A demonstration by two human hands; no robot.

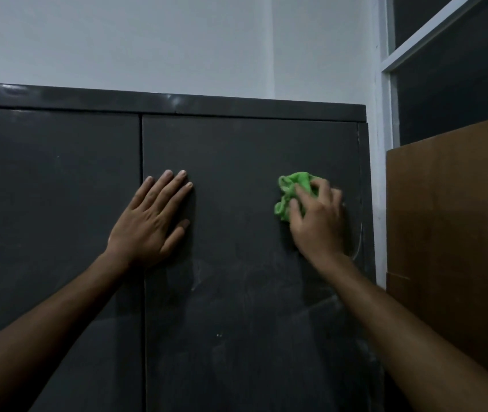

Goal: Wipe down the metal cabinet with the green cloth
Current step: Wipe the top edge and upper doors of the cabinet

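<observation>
My right hand (315,215) bunches the green cloth (292,193) in curled fingers, pressing it against the right door of the metal cabinet (237,292); the cloth bulges out up and left of my knuckles. My left hand (150,221) lies flat, fingers straight, beside the door seam. Behind stands a white wall (147,40), with a brown board (451,218) to the right.

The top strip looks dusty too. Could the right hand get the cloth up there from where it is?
Probably yes: the right hand holds the green cloth on the door, and nothing lies between it and the cabinet's top strip.
</observation>
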